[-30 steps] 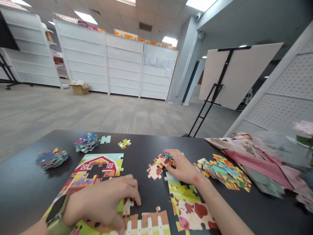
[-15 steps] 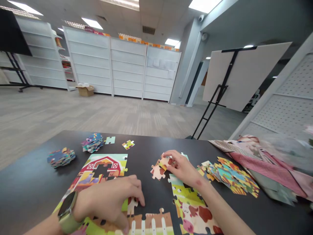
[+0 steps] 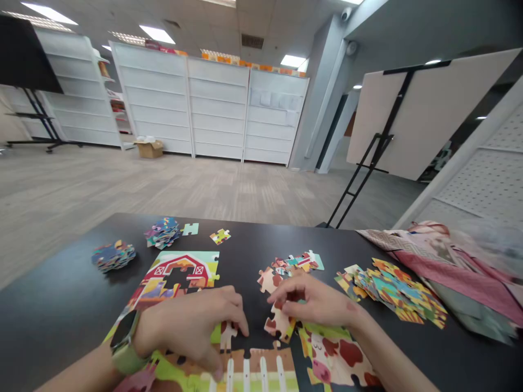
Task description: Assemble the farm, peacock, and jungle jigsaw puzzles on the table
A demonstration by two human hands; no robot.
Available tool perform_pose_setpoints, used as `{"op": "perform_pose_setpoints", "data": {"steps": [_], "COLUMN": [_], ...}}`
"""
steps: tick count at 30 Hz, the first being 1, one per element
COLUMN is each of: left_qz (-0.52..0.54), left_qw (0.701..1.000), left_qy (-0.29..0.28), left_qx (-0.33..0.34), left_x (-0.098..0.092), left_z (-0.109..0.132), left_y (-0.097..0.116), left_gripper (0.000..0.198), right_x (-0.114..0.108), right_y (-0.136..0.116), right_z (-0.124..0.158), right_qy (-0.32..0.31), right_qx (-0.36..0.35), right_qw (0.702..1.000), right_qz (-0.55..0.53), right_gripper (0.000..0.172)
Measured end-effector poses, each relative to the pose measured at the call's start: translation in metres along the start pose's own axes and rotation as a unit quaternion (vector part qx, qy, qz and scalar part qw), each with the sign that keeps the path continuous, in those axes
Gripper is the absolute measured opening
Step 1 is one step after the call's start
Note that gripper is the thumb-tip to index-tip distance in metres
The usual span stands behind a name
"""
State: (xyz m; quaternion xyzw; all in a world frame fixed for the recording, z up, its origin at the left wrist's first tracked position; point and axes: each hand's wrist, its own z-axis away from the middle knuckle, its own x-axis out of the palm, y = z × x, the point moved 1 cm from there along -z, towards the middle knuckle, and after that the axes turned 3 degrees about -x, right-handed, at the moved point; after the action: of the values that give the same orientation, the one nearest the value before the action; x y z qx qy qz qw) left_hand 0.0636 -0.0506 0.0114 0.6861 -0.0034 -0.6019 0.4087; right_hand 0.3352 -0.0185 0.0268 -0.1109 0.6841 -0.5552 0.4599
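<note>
A partly built farm puzzle with a red barn lies on the black table. My left hand, with a watch at the wrist, rests curled on the puzzle's lower part, its fingertips pressing a piece by the fence. My right hand pinches a brown-spotted puzzle piece just above the fence and left of the joined cow section. A small cluster of loose pieces lies just beyond my right hand.
Two stacks of pieces and two single pieces sit at the far left. A spread of colourful pieces lies to the right, beside patterned fabric. An easel board and white shelves stand beyond the table.
My right hand has left the loose cluster with a spotted piece and drawn it back toward the fence. The left hand has stayed on the puzzle.
</note>
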Motion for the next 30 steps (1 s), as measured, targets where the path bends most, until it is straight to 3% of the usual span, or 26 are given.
{"op": "perform_pose_setpoints", "data": {"steps": [3, 7, 17, 21, 25, 27, 30], "left_qz": [-0.007, -0.006, 0.010, 0.000, -0.022, -0.028, -0.026], "left_qw": [1.000, 1.000, 1.000, 1.000, 1.000, 0.999, 0.998], "left_qy": [0.000, -0.005, -0.005, -0.009, 0.004, -0.011, -0.022], "left_qx": [0.001, -0.004, -0.012, -0.021, 0.017, 0.045, 0.050], "left_x": [-0.001, -0.004, -0.003, -0.005, -0.002, 0.000, 0.003], "left_z": [0.000, 0.000, -0.001, 0.000, -0.003, -0.005, -0.007], "left_y": [0.002, 0.005, 0.004, 0.011, 0.027, 0.033, 0.036], "left_gripper": [0.056, 0.055, 0.053, 0.058, 0.074, 0.071, 0.064], "right_x": [0.008, 0.015, 0.021, 0.012, -0.005, -0.009, -0.007], "right_y": [-0.002, -0.002, -0.012, -0.004, 0.010, 0.016, 0.021], "right_z": [0.000, -0.005, -0.003, -0.003, -0.006, -0.007, -0.007], "right_qy": [-0.025, 0.000, 0.026, 0.094, 0.200, 0.214, 0.195], "right_qx": [-0.005, -0.048, -0.010, -0.046, -0.001, 0.019, -0.007], "right_qw": [0.994, 0.983, 0.977, 0.969, 0.946, 0.938, 0.938], "right_qz": [0.106, 0.178, 0.214, 0.224, 0.254, 0.274, 0.286], "right_gripper": [0.035, 0.037, 0.023, 0.028, 0.039, 0.043, 0.043]}}
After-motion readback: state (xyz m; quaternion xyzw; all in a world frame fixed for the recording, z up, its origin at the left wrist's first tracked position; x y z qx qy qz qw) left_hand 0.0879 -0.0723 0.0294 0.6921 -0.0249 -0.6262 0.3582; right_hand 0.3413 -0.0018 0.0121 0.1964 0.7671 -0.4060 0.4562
